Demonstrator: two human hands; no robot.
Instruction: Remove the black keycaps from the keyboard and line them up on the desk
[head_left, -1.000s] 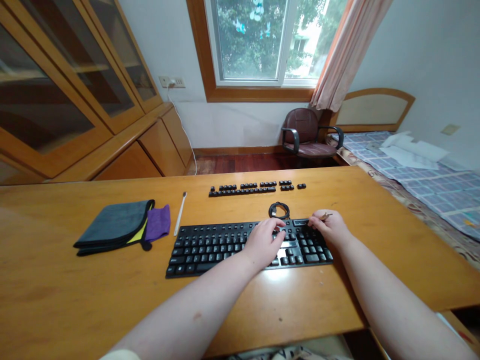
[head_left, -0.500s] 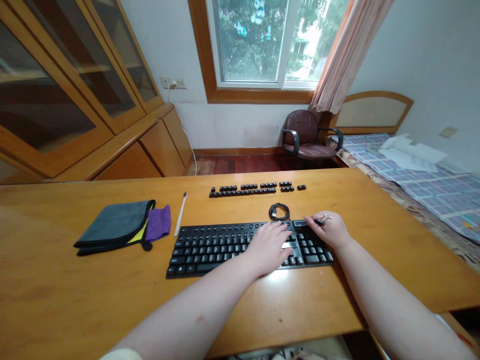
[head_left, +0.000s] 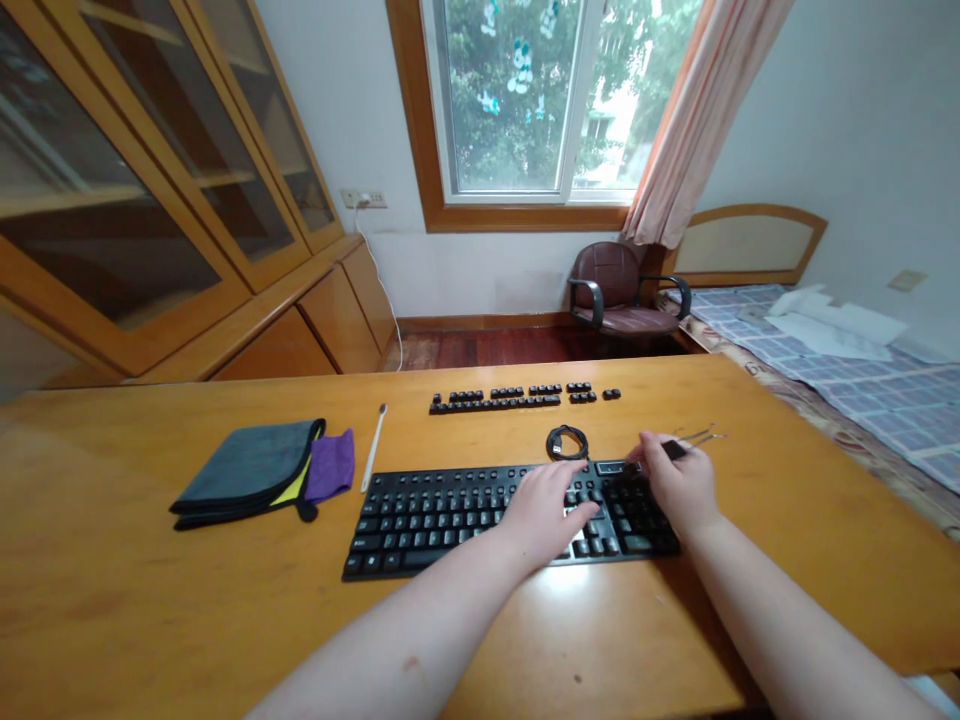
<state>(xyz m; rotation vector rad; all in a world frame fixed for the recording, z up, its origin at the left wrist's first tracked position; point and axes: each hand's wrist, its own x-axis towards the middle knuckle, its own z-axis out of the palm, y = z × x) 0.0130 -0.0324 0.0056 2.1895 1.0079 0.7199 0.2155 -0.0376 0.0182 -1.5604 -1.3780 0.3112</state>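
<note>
A black keyboard (head_left: 442, 520) lies on the wooden desk, with its top row bare of keycaps. My left hand (head_left: 541, 508) rests on its right-middle part, fingers stretched out and thumb apart, holding nothing. Over the number pad, my right hand (head_left: 679, 485) is closed around a keycap puller (head_left: 675, 450) with a black handle; its thin metal wires stick out to the right. What lies beneath my right fingertips is partly hidden. Behind the keyboard are a coiled black USB cable (head_left: 568, 442) and two rows of removed black keycaps (head_left: 495, 403).
A white toothbrush (head_left: 373, 448) lies left of the keyboard. Farther left are a folded grey cloth (head_left: 251, 465) and a purple cloth (head_left: 330, 466). The desk (head_left: 187, 620) ends at its far edge, with an office chair (head_left: 611, 290) and a bed beyond.
The view has tilted slightly up and left. My right hand has turned, and the puller's wires now point outward to the right. My left hand stays on the keyboard with its thumb farther out.
</note>
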